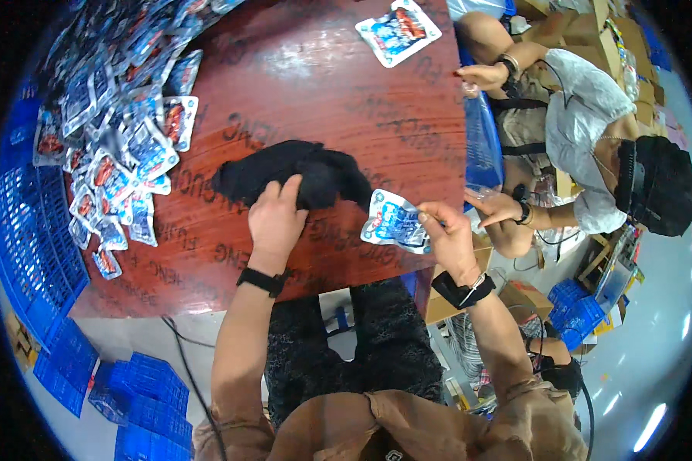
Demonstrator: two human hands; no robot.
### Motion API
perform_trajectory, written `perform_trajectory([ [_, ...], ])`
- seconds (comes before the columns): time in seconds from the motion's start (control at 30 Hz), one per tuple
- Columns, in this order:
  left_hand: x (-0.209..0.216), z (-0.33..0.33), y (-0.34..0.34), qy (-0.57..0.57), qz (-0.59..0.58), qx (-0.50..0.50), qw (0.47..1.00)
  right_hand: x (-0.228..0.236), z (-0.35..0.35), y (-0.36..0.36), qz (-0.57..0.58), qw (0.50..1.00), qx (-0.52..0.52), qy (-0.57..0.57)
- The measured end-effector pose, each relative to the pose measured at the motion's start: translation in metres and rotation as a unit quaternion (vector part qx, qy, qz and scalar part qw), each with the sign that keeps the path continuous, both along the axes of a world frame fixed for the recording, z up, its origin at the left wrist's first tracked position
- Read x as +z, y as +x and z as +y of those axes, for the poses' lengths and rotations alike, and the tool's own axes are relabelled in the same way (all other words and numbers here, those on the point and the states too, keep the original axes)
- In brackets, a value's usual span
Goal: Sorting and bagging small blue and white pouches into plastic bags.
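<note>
A crumpled black cloth (292, 170) lies on the reddish wooden table (284, 84). My left hand (275, 219) presses down on its near edge, fingers bent into the fabric. At the table's near right corner, my right hand (450, 237) pinches a small blue-and-white sealed pouch (396, 223) by its right edge, between thumb and fingers. The pouch's printed side faces up. A large heap of similar pouches (123, 154) covers the table's left side. One more pouch (398, 32) lies alone near the far right corner.
Blue plastic crates (38, 223) stand along the table's left side, with stacked blue baskets (142, 399) on the floor below. On the right a seated co-worker (584, 138) has both hands near the table edge, beside a blue container (483, 142). Cardboard boxes (527, 298) stand nearby.
</note>
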State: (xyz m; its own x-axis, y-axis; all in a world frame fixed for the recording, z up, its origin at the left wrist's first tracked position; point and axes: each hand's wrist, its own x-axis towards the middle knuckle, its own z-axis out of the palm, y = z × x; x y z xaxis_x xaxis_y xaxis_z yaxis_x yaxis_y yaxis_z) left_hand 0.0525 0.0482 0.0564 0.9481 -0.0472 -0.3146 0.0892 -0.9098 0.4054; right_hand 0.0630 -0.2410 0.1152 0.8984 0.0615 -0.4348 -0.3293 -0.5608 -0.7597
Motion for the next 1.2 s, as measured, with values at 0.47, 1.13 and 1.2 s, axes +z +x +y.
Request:
perform_trajectory([
  [0.47, 0.017, -0.085, 0.005, -0.097, 0.220, -0.080, 0.967, -0.081, 0.033, -0.012, 0.090, 0.989, -0.031, 0.115],
  [1.13, 0.056, 0.052, -0.124, -0.044, 0.044, 0.181, 0.982, -0.010, -0.151, 0.054, -0.133, 0.934, 0.038, -0.331],
  [1.2, 0.031, 0.132, -0.207, -0.060, 0.037, 0.432, 0.899, -0.013, -0.114, 0.053, -0.141, 0.943, 0.026, -0.301],
])
